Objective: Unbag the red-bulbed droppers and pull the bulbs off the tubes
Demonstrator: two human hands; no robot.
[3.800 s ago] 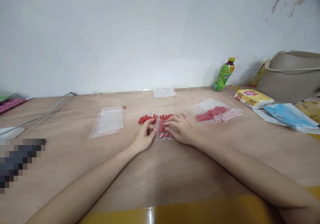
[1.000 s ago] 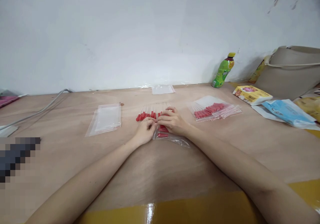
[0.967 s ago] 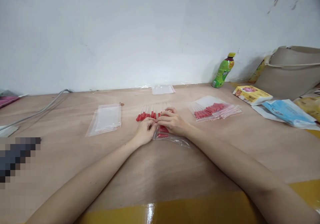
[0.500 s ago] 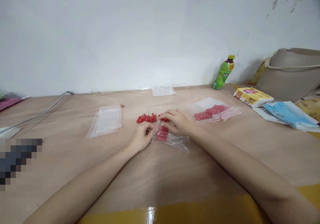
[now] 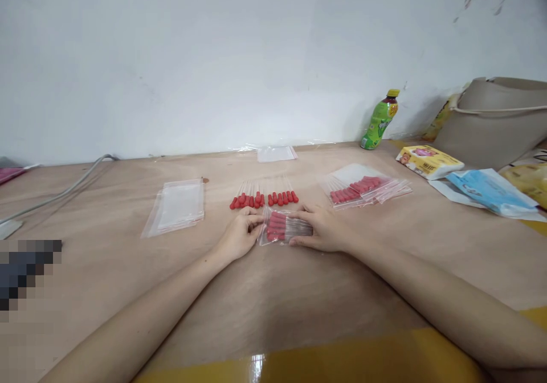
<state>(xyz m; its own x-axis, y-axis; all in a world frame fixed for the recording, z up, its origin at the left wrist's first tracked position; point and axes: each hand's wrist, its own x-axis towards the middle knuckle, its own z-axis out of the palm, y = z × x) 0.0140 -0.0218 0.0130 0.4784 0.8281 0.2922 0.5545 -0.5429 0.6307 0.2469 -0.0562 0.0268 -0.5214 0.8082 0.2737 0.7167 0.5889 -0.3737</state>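
A clear zip bag lies flat on the table between my hands. Inside it are several droppers with red rubber bulbs to the left and thin clear stems to the right. My left hand pinches the bag's left edge between curled fingers. At the other end, my right hand grips the bag over the stems, thumb on the near side and fingers on the far side. Just beyond the bag lie two rows of loose droppers, a left row and a right row, bulbs toward me.
Flat clear bags are stacked on the left, with another small stack near the wall. Filled bags of droppers lie to the right. Beyond are a green bottle, a yellow tissue pack, a blue packet and a grey bag.
My right hand has drawn back from the loose droppers to the bag's right end. The bag now looks straighter, with its droppers in plain sight. My left hand stays at the left edge.
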